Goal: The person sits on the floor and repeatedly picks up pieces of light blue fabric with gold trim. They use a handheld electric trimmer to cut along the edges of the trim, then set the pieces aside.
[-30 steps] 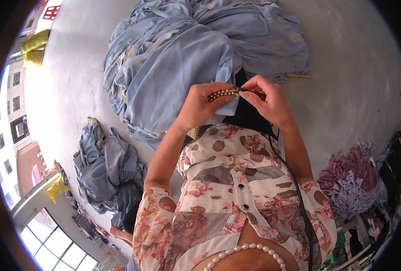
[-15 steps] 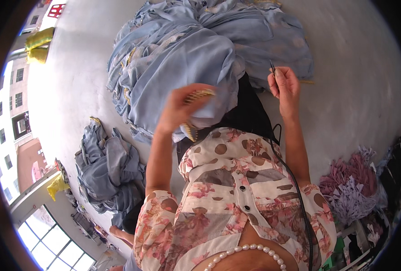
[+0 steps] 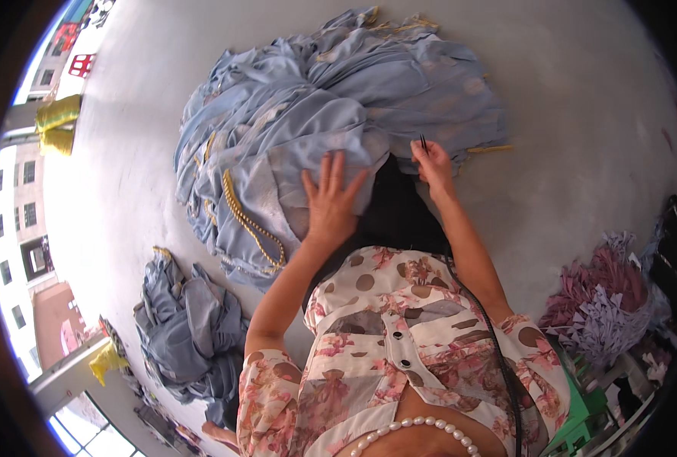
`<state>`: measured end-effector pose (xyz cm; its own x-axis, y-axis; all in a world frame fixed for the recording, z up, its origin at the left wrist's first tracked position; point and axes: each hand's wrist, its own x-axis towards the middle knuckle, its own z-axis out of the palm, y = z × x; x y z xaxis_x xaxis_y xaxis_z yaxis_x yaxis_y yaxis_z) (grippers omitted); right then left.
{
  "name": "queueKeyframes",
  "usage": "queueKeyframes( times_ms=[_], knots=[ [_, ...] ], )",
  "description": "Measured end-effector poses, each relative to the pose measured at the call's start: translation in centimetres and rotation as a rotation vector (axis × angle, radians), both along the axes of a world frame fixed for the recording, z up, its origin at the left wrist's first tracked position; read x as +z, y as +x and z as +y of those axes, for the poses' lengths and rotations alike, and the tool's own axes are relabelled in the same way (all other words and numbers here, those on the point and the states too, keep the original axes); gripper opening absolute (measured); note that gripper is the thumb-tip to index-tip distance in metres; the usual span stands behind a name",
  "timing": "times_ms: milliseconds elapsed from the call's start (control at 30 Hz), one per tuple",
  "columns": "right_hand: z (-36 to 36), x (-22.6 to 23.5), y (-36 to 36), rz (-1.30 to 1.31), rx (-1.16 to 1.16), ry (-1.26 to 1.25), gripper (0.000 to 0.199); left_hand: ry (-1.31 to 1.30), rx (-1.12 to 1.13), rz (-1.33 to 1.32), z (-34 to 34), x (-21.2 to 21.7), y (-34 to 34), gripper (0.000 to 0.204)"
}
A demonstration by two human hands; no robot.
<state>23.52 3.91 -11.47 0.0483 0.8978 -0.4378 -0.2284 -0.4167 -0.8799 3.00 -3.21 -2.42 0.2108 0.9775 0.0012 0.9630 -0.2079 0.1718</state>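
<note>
A big heap of light blue cloth (image 3: 338, 103) spreads in front of me and laps over my dark-clothed legs (image 3: 403, 209). My left hand (image 3: 333, 206) lies on its near part, palm down with fingers spread. To the left of that hand, a yellow-and-dark patterned edging (image 3: 241, 217) curves along the cloth. At the heap's right near edge, my right hand (image 3: 435, 167) is closed around a small dark pointed tool (image 3: 423, 142) with two thin prongs; its exact kind is unclear. Yellow edging also sticks out beyond the cloth there.
A second bundle of grey-blue cloth (image 3: 190, 331) lies on the left on the pale floor (image 3: 582, 114). Mauve and lilac fabric strips (image 3: 601, 308) are piled at the right, near a green plastic container (image 3: 582, 415). A black cord (image 3: 491, 327) runs down my front.
My left hand has let go of the yellow edging, which now rests on the cloth, and has flattened out. My right hand has shifted left and lower with the pointed tool.
</note>
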Motion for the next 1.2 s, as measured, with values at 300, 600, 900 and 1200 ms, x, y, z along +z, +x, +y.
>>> queueKeyframes(
  times_ms=[300, 600, 900, 1200],
  knots=[
    [0.5, -9.4, 5.5, 0.238, -0.232, -0.348, 0.032, 0.26, 0.439, 0.242, 3.6, 0.5, -21.5, 0.032],
    [4.0, -14.0, 9.4, 0.047, -0.563, -0.425, 0.029, 0.363, 0.663, 0.247, 2.0, -3.6, -22.7, 0.021],
    [7.9, -15.2, 11.8, -0.766, -0.337, -0.167, 0.029, 0.449, 0.685, 0.229, 2.7, -3.6, -20.1, 0.024],
    [9.2, 10.5, -2.3, 0.092, 0.043, 0.55, 0.016, 0.4, 0.728, 0.088, 3.0, -4.1, -19.7, 0.03]
  ],
)
